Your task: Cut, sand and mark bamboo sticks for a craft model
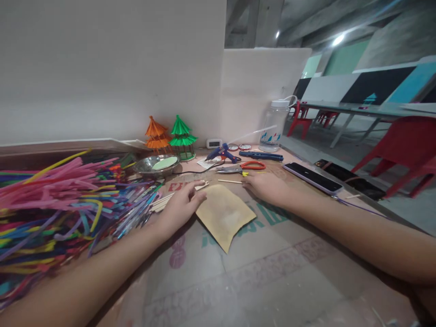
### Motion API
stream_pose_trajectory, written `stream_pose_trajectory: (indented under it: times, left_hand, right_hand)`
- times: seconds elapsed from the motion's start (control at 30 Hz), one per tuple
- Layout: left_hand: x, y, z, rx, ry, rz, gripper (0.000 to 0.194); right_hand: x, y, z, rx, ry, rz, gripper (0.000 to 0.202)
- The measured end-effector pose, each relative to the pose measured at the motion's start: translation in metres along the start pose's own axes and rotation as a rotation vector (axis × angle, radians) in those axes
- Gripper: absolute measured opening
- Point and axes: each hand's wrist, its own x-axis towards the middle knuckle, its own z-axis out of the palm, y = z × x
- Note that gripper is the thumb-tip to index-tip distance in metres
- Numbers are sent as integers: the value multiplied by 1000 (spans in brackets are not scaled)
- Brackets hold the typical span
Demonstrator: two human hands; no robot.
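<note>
My left hand (180, 204) is closed at the left edge of a sheet of tan sandpaper-like paper (226, 213). A small pale wooden piece (201, 185) shows at its fingertips. Beside that hand lie several pale wooden sticks (161, 203), partly covered by it. My right hand (264, 187) rests beyond the paper's right corner, its fingers pinched on the end of a thin wooden stick (230, 181) that points left. Just behind the right hand are pliers with orange handles (254, 166) and a small yellow bit (245, 174).
Colourful pipe cleaners (68, 195) heap up at left. Behind stand a metal bowl (151, 171), an orange pagoda-like model (157, 136), a green one (182, 136), a blue glue gun (223, 153), a blue cutter (260, 156) and a water bottle (272, 125). A phone (312, 178) lies at right.
</note>
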Motion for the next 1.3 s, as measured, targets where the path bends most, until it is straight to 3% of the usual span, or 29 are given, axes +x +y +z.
stream_pose_trajectory:
  times: [0.07, 0.13, 0.23, 0.33, 0.43, 0.53, 0.67, 0.8, 0.97, 1.3]
  left_hand:
    - [-1, 0, 0, 149, 88, 96, 54]
    - [-5, 1, 0, 343, 102, 242, 44]
    - [-15, 6, 3, 546, -55, 393, 33]
    - [-22, 11, 8, 604, -222, 390, 42]
    - [-21, 11, 12, 619, -272, 364, 46]
    - [-19, 10, 12, 622, -271, 365, 48]
    - [-17, 8, 11, 626, -290, 360, 45]
    - [-16, 5, 11, 627, -291, 344, 47]
    - [-14, 3, 12, 620, -288, 369, 47]
    - [-14, 6, 13, 620, -300, 380, 45]
  right_hand:
    - [-1, 1, 6, -32, 9, -19, 26]
    - [-2, 2, 7, -48, 21, -12, 24]
    - [-2, 1, 0, -41, 68, 56, 21]
    - [-4, -7, -17, 225, 169, 131, 10]
    - [-9, -26, -33, 553, 266, 72, 11]
    - [-11, -47, -31, 754, 174, -101, 30]
    - [-6, -62, -8, 880, 48, -170, 32]
    - [-4, -62, 4, 888, 56, -171, 39]
    - [-11, -60, 1, 830, 30, -273, 35]
    - [-7, -60, 4, 753, 53, -274, 33]
